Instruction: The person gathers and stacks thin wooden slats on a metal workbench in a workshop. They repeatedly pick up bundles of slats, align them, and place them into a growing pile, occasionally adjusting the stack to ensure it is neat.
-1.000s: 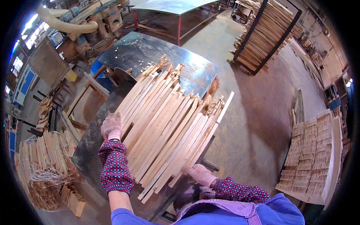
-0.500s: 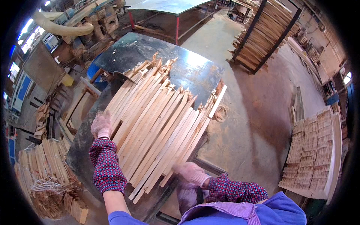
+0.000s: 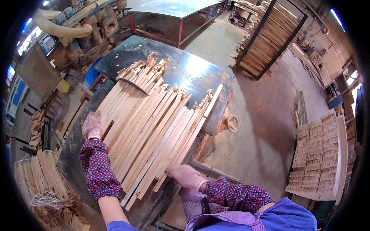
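A row of light wooden strips [image 3: 142, 131], laid side by side, covers the dark metal table [image 3: 189, 63]; their far ends are ragged. My left hand [image 3: 92, 125], in a pale pink glove, rests against the row's left edge with its fingers stretched out. At the right, near the strips' close ends, my gloved right hand [image 3: 187, 177] reaches toward the row's side, its fingertips at the outer strips. A dark curved saw blade [image 3: 133, 86] stands across the leftmost strips near their far ends.
Bundled wood pieces [image 3: 44, 173] stand at lower left. A stacked wood pile [image 3: 316, 158] is on the right; a rack of strips [image 3: 266, 38] stands far right. Behind is another table [image 3: 173, 7] with red legs. A ring-shaped coil or wheel [image 3: 232, 123] sits beside the table.
The row of strips has slid left over the table with both hands, so the saw blade now lies across more of them. My right hand has moved left with the row's side.
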A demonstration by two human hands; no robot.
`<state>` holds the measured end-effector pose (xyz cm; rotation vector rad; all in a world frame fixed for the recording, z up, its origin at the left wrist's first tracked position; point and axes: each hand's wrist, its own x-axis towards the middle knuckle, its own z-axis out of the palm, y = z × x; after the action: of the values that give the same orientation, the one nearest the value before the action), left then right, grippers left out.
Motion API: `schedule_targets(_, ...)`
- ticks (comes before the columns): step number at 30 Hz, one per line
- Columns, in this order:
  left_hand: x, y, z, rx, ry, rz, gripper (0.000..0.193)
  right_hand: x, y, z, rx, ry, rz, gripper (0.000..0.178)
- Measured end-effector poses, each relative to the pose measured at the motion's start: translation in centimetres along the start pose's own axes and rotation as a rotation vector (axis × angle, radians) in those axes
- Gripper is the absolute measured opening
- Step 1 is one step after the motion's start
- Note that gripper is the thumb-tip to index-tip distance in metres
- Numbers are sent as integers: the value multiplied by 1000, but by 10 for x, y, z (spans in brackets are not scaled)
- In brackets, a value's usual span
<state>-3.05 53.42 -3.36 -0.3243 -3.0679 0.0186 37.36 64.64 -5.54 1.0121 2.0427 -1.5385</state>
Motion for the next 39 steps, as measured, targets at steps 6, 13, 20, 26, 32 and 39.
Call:
schedule_targets(6, -8, 12, -11, -32, -67, 12, 67, -1, 4, -5, 49, -34, 34, 75)
schedule_targets(13, -6, 0, -12, -36, 2, 49, 62, -11, -2, -4, -45, 69, -104, 73)
schedule_targets(20, -49, 6, -54, -56, 28, -26, 61, -17, -11, -3, -49, 5, -63, 74)
schedule_targets(26, -51, -5, -49, -85, 49, 14, 59, -12, -6, 3, -26, -5, -36, 75)
schedule_targets(32, -46, -12, -45, -96, 32, 19, 57, -5, -4, 10, -11, 19, -128, 75)
schedule_targets(39, -52, -17, -44, -184, 32, -62, 58, 19, 2, 19, 19, 66, -199, 74)
